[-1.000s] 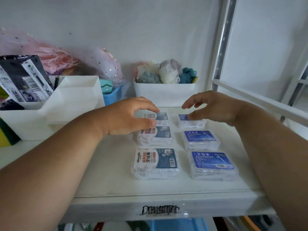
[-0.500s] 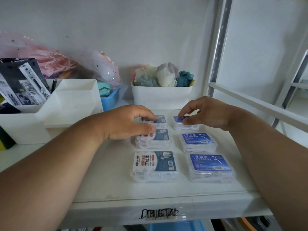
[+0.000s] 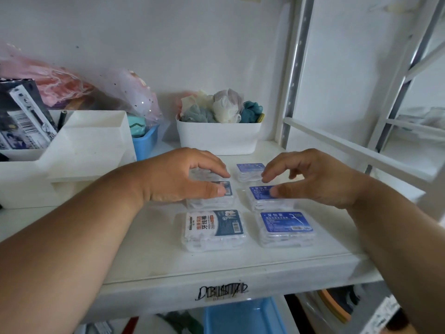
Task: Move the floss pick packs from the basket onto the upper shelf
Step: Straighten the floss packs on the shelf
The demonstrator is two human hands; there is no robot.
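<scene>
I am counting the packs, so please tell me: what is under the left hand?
Under the left hand lie two floss pick packs: the middle pack shows its label edge and the rear pack only clear plastic. Their remaining parts are covered.

A blue label is seen on the pack [image 3: 286, 222] below the right fingers [image 3: 277, 169]. A white, red-lettered label is shown on the pack [image 3: 213, 224] below the left thumb [image 3: 212, 189].

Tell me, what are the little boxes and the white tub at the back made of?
The little boxes, like the front left box, look like clear, glossy plastic: you can see through their sides, and they carry printed paper or film labels. The tub looks like smooth, matte white plastic, with rounded corners and a thin rim. The fluffy stuff inside seems like soft mesh or fabric.
</scene>
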